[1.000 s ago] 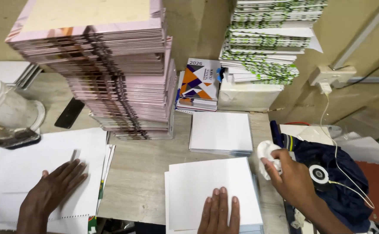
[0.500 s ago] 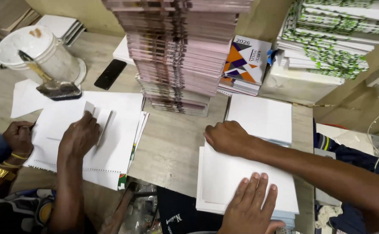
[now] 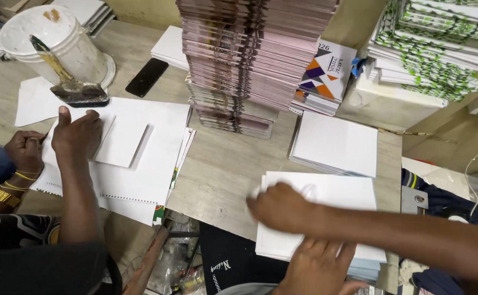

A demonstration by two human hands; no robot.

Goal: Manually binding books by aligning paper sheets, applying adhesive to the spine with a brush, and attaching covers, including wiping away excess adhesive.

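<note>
Stack of white sheets sits at the table's near edge, toward the right corner. Left hand lies flat on its near end, fingers spread, likely pinning the stack so it doesn't slide. Right hand is over the top sheet's left part, but it is blurred, so can't tell whether it pinches anything. A second white stack lies just behind. A tall pile of booklets stands at the far edge. At the table's left end a co-worker's hand presses a folded sheet.

Bare left hand, bare right hand, black short sleeve
</note>
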